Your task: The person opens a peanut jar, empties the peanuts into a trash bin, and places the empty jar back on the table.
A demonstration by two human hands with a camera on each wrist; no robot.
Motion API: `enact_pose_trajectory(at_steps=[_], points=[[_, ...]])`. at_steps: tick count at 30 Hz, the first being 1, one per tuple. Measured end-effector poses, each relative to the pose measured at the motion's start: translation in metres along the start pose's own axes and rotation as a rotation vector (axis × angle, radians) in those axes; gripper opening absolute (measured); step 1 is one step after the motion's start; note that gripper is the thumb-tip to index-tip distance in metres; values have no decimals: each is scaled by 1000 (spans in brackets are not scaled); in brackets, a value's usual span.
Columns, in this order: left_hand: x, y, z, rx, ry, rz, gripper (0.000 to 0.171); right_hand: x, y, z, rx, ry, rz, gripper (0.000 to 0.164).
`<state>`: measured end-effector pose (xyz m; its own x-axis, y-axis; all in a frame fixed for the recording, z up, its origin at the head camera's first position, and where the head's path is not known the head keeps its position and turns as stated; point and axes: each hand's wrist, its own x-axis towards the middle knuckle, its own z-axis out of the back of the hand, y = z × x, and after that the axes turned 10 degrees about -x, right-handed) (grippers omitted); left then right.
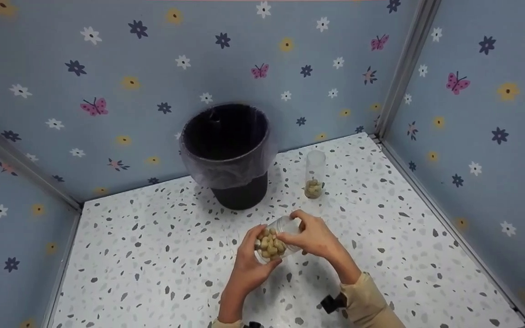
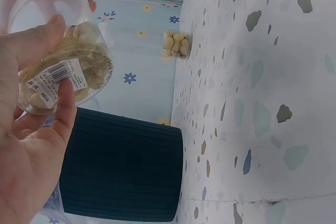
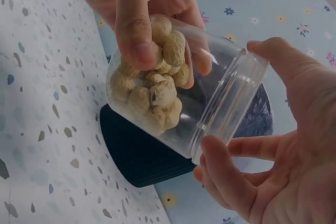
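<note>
Both hands hold a clear plastic jar (image 3: 189, 98) tilted over the speckled table, with several unshelled peanuts (image 1: 270, 244) gathered at its base end. My left hand (image 1: 246, 271) grips the base end, fingers and thumb around its sides. At the other end, my right hand (image 1: 318, 238) pinches the clear screw lid (image 3: 239, 100) between thumb and fingers. In the left wrist view a white barcode label (image 2: 56, 80) shows on the jar's bottom. Behind the right hand stands a second, taller clear container (image 1: 315, 167) with some peanuts in its bottom.
A dark waste bin (image 1: 240, 197) lined with a translucent bag (image 1: 230, 175) stands against the back wall, left of the tall container. Flower-patterned panels (image 1: 226, 68) enclose the speckled white tabletop (image 1: 153, 255) at the back and both sides.
</note>
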<state>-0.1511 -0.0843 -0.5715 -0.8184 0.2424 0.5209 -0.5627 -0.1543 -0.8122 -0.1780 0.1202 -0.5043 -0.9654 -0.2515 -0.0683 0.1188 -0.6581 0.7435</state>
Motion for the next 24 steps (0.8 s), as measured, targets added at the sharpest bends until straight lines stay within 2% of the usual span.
enact_pose_trajectory(at_steps=[7,12,18,21,24], points=[[0,4,0,17,8,9,85,-1,-8,-4,-2,-63,67,65],[-3,6,1,3,34,48,83,-3,-9,-6,-91,-104,150,69],[-10,3,5,-31,59,93,83,-8,4,4,-196,-31,286,78],[-8,1,6,-35,47,103,86,-6,7,10,-217,1,340,76],[-6,3,7,-36,48,106,87,-3,3,13,-191,36,385,78]])
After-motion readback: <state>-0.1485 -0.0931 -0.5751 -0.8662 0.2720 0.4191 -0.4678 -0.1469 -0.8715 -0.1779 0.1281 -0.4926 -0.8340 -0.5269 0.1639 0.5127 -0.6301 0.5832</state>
